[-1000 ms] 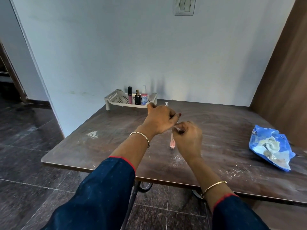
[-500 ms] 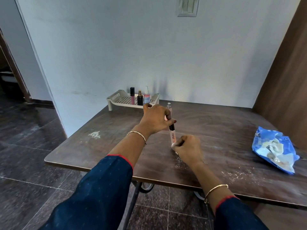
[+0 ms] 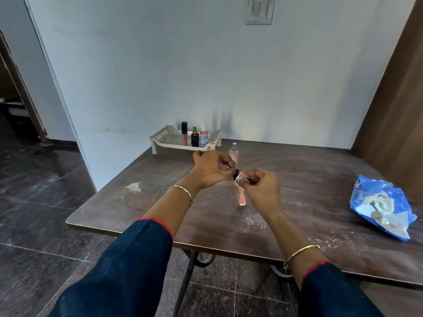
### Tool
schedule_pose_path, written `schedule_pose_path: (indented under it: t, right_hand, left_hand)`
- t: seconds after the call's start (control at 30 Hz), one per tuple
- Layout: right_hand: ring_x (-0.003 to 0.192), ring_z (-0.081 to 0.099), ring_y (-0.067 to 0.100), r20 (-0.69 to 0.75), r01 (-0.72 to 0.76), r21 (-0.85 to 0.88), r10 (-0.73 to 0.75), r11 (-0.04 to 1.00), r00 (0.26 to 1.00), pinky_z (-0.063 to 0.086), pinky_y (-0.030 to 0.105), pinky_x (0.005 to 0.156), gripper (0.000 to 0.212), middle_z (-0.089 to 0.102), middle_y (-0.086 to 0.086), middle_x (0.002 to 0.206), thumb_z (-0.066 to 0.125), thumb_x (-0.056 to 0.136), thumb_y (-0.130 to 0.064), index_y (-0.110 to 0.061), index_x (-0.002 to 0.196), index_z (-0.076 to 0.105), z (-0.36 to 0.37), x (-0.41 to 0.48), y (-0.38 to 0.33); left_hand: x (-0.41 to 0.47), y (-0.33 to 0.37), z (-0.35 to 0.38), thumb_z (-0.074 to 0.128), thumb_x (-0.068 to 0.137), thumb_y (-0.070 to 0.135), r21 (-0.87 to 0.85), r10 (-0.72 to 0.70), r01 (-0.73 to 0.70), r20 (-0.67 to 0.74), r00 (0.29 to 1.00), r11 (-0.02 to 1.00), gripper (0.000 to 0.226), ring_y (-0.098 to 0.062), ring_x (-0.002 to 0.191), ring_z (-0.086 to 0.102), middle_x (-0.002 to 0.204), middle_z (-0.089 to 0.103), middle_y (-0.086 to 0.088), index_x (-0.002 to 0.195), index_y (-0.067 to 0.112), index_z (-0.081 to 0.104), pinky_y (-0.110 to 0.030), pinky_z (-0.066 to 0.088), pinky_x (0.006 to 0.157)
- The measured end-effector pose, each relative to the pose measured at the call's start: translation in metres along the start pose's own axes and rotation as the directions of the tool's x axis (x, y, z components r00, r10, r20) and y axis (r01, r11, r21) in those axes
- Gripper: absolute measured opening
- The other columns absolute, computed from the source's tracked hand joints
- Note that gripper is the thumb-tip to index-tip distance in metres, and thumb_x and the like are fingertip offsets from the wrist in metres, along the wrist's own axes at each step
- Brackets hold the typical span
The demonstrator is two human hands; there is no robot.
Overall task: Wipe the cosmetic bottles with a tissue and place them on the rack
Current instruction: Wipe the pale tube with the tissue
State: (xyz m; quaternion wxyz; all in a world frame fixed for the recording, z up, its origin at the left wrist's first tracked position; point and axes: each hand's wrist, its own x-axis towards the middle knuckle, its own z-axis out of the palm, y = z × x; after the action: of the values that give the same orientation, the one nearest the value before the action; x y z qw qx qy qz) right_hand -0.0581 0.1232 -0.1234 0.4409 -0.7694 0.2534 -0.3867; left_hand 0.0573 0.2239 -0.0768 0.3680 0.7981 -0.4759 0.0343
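My left hand (image 3: 211, 169) pinches the black cap of a slim pink tube (image 3: 240, 194) held upright just above the table. My right hand (image 3: 261, 187) grips a small white tissue (image 3: 239, 178) wrapped around the tube's upper part. A small pink spray bottle (image 3: 234, 153) stands on the table just behind my hands. The white plastic rack (image 3: 164, 138) sits at the table's back left, against the wall. On it stand a pink tube with a black cap (image 3: 184, 133), a dark bottle with a gold top (image 3: 195, 137) and a pink-labelled spray bottle (image 3: 204, 136).
A crumpled blue tissue packet (image 3: 380, 205) lies at the table's right side. White powder marks (image 3: 134, 186) dot the brown table (image 3: 309, 179). A wooden panel (image 3: 389, 99) rises at the right; a dark tiled floor (image 3: 45, 213) and doorway lie left.
My right hand slid the tissue down to the tube's bottom and has now come back up to its upper part. The left hand kept its hold on the cap.
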Motion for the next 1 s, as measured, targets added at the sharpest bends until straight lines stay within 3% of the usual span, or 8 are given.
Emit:
schedule_pose_path:
  t: [0.23, 0.43, 0.5, 0.6, 0.73, 0.87, 1.0]
  right_hand:
    - [0.074, 0.068, 0.009, -0.112, 0.062, 0.092, -0.052, 0.994, 0.992, 0.057, 0.035, 0.073, 0.013, 0.072, -0.006, 0.077, 0.078, 0.073, -0.012, -0.021, 0.079, 0.071, 0.000, -0.006, 0.005]
    - [0.066, 0.063, 0.004, -0.058, -0.004, -0.108, -0.002, 0.994, 0.998, 0.043, 0.010, 0.056, 0.008, 0.069, -0.007, 0.071, 0.078, 0.074, -0.013, -0.017, 0.073, 0.071, -0.001, -0.012, 0.013]
    - [0.064, 0.062, 0.006, -0.006, -0.028, -0.178, 0.027, 0.984, 1.000, 0.044, 0.013, 0.056, 0.011, 0.069, -0.005, 0.069, 0.077, 0.073, -0.010, -0.016, 0.068, 0.070, -0.001, -0.013, 0.019]
    - [0.064, 0.063, 0.012, 0.050, -0.042, -0.309, 0.061, 0.950, 0.997, 0.055, 0.029, 0.063, 0.011, 0.070, -0.001, 0.068, 0.076, 0.071, -0.009, -0.015, 0.064, 0.070, -0.001, -0.015, 0.030]
    - [0.065, 0.062, 0.011, 0.070, -0.050, -0.358, 0.081, 0.933, 0.994, 0.046, 0.021, 0.057, 0.008, 0.070, -0.002, 0.071, 0.076, 0.073, -0.012, -0.017, 0.068, 0.071, -0.001, -0.021, 0.035]
    - [0.063, 0.062, 0.006, 0.021, -0.054, -0.248, 0.062, 0.967, 0.998, 0.048, 0.022, 0.061, 0.010, 0.069, -0.006, 0.068, 0.074, 0.073, -0.009, -0.017, 0.068, 0.071, -0.005, -0.018, 0.027]
    - [0.063, 0.063, 0.000, -0.038, -0.040, -0.002, 0.040, 0.999, 0.998, 0.050, 0.017, 0.062, 0.018, 0.067, -0.013, 0.067, 0.078, 0.072, -0.008, -0.022, 0.069, 0.067, -0.011, -0.007, 0.007]
  left_hand:
    - [0.000, 0.010, 0.009, 0.068, 0.081, 0.038, -0.043, -0.003, 0.003, -0.008, 1.000, 0.999, 0.013, 0.002, 0.093, 0.051, 0.088, 0.070, 0.017, 0.080, 0.026, 0.073, -0.038, 0.017, 0.101]
    - [-0.002, 0.011, 0.012, 0.078, 0.071, 0.046, -0.084, -0.079, 0.074, -0.061, 0.995, 0.994, 0.022, 0.004, 0.083, 0.052, 0.076, 0.068, 0.014, 0.066, 0.029, 0.065, -0.034, 0.019, 0.098]
    - [-0.002, 0.010, 0.009, 0.078, 0.073, 0.042, -0.089, -0.080, 0.074, -0.066, 0.995, 0.993, 0.023, -0.002, 0.085, 0.055, 0.082, 0.072, 0.008, 0.062, 0.030, 0.062, -0.034, 0.019, 0.097]
    - [-0.003, 0.011, 0.007, 0.077, 0.075, 0.040, -0.110, -0.078, 0.073, -0.037, 0.996, 0.991, 0.018, 0.000, 0.088, 0.055, 0.084, 0.071, 0.010, 0.067, 0.029, 0.065, -0.033, 0.017, 0.095]
    - [-0.002, 0.012, 0.011, 0.076, 0.076, 0.037, -0.165, -0.071, 0.074, 0.028, 0.997, 0.983, 0.011, 0.007, 0.089, 0.053, 0.088, 0.071, 0.017, 0.073, 0.027, 0.070, -0.030, 0.013, 0.092]
    - [0.001, 0.012, 0.015, 0.074, 0.077, 0.039, -0.184, -0.073, 0.079, 0.038, 0.997, 0.980, 0.014, -0.001, 0.105, 0.056, 0.094, 0.072, 0.019, 0.078, 0.025, 0.073, -0.021, 0.007, 0.076]
    - [0.001, 0.009, 0.017, 0.072, 0.079, 0.038, -0.269, -0.111, 0.115, 0.029, 0.993, 0.956, 0.017, -0.002, 0.114, 0.050, 0.098, 0.071, 0.019, 0.082, 0.022, 0.075, -0.025, 0.007, 0.090]
